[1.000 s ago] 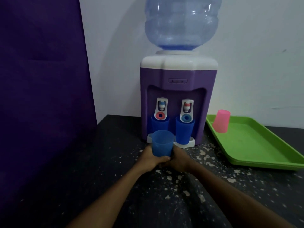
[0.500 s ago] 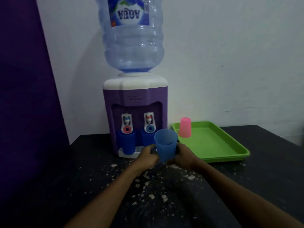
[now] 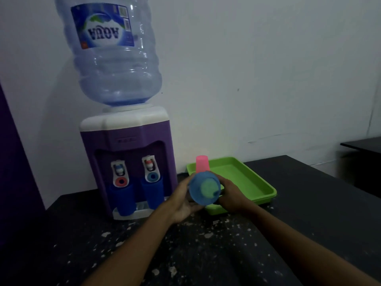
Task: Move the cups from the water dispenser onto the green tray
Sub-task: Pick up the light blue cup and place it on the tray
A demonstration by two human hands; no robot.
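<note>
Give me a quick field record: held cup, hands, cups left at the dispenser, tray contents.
held cup: blue cup, tipped with its mouth toward the camera, above the near left corner of the green tray
hands: left hand and right hand both on it
cups at water dispenser: two blue cups, one under each tap
tray contents: one pink cup, upside down

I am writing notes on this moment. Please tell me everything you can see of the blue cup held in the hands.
The blue cup looks like thin, translucent plastic. It is tipped on its side, its mouth toward the camera, apparently empty. The left hand and right hand hold it from both sides, above the near corner of the green tray.
</note>
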